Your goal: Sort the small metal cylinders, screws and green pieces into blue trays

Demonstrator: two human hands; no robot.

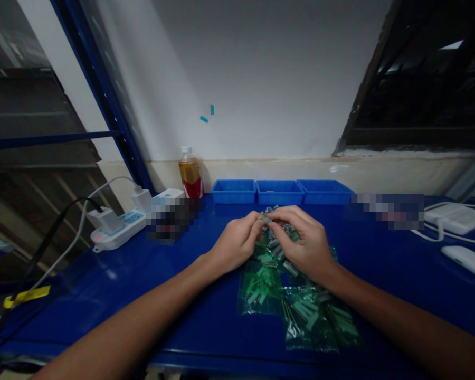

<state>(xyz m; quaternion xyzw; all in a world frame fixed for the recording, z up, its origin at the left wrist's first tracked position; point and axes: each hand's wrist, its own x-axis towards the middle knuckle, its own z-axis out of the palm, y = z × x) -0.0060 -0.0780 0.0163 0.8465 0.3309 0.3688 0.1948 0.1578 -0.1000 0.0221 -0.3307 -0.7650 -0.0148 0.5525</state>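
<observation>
My left hand [237, 241] and my right hand [303, 240] meet above a blue table [122, 295], fingers pinched together on a small grey part [266, 219] between them. Under the hands lies a loose heap of small grey parts [279, 250]. Nearer to me, several green clear plastic bags [301, 309] with more such parts lie flat on the table. My right wrist rests over the bags.
Three blue bins [279, 191] stand in a row at the back by the wall. A bottle [190, 173] and a white power strip [121, 224] with plugged adapters sit at the back left. White devices and cables [457, 219] lie at the right.
</observation>
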